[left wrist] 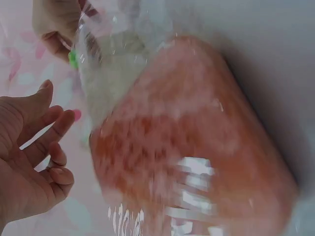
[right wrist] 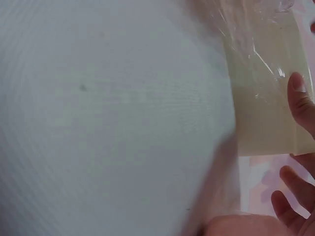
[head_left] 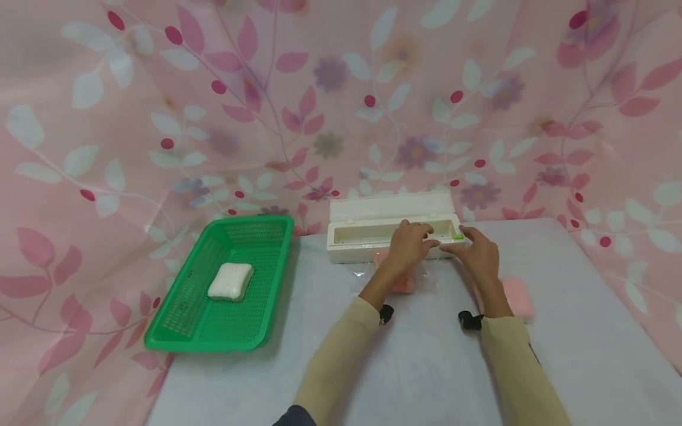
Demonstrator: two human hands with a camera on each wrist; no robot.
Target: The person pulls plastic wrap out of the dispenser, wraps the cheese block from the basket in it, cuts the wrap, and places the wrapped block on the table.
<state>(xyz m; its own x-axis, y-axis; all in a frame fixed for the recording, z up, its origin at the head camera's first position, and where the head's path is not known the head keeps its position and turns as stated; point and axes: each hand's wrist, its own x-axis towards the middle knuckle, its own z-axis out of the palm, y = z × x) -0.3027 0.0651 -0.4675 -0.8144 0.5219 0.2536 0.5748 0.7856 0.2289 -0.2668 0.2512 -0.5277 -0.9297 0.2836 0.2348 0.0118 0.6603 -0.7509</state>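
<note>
A long white box [head_left: 351, 254] lies at the table's back with its lid raised and a small green piece [head_left: 458, 236] near its right end. From its front comes clear plastic film [left wrist: 197, 172], lying over a pink bar, apparently soap [head_left: 403, 284]. Over the middle of the box hovers my left hand [head_left: 407, 245], fingers loosely bent, and the left wrist view finds nothing between them. My right hand [head_left: 479, 254] grips the box's right end, thumb at the front [right wrist: 298, 93]. Part of the pink bar is hidden behind the left hand.
To the left, a green plastic basket [head_left: 266, 319] contains a white bar of soap [head_left: 231, 281]. Another pink bar [head_left: 518, 299] sits beside the right wrist, partly covered by it. A flowered cloth [head_left: 330, 106] hangs behind the white-covered table [head_left: 426, 378].
</note>
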